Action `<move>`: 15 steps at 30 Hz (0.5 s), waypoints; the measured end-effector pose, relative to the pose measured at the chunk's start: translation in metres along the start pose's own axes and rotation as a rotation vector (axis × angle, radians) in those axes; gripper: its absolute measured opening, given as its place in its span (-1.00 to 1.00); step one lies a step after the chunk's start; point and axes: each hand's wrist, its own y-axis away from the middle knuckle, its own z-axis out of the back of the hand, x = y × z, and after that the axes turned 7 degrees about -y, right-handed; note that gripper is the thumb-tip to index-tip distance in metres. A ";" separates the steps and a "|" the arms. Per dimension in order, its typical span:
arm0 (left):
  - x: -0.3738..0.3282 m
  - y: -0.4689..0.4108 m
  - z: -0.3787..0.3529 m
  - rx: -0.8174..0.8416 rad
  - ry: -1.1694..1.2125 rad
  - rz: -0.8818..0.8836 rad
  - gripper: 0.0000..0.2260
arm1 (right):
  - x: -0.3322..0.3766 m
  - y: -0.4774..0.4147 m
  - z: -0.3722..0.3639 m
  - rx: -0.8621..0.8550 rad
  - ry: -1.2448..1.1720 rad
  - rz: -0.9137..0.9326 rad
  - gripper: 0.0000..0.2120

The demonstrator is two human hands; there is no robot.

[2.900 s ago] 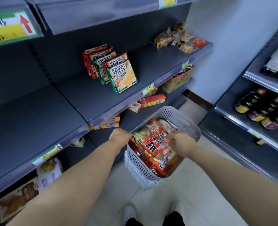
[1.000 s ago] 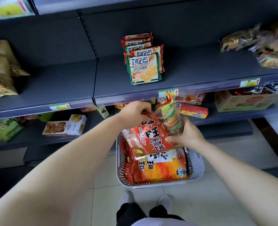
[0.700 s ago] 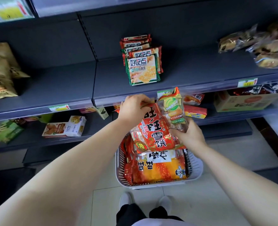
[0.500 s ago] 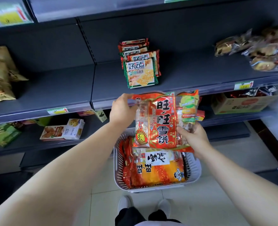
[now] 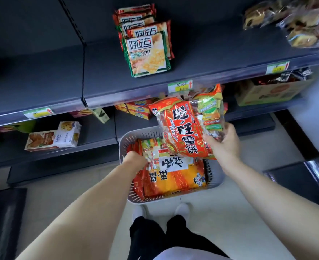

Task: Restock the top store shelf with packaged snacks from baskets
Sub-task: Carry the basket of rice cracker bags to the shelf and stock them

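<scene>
The left hand (image 5: 136,158) dropped from packs (image 5: 183,128) into basket (image 5: 124,141).

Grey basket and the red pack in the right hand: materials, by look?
Grey basket: moulded plastic, matte, likely rigid; slotted walls and a rounded rim. Red pack, held by the right hand: thin glossy plastic film, partly clear; it shows glare, wrinkles and the crackers inside.

Before you, the upper shelf (image 5: 211,59) carries a leaning row of cracker packets (image 5: 147,53) at top centre and clear-wrapped pastries (image 5: 301,29) at upper right. The lower shelf (image 5: 91,132) holds a cookie box (image 5: 55,136) at left, orange boxes (image 5: 136,109) at centre and a cardboard carton (image 5: 267,92) at right. The grey basket (image 5: 125,147) stands on the tiled floor (image 5: 229,218).
</scene>
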 end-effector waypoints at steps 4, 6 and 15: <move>0.017 -0.004 -0.022 0.079 0.124 0.124 -0.86 | -0.012 0.004 0.005 0.020 -0.012 -0.027 -0.51; 0.021 -0.004 -0.027 0.074 0.158 0.123 -0.85 | -0.013 0.006 0.006 0.030 -0.022 -0.025 -0.53; -0.004 0.002 -0.005 -0.038 0.332 0.005 -0.77 | 0.014 0.010 -0.004 0.110 -0.262 0.007 -0.59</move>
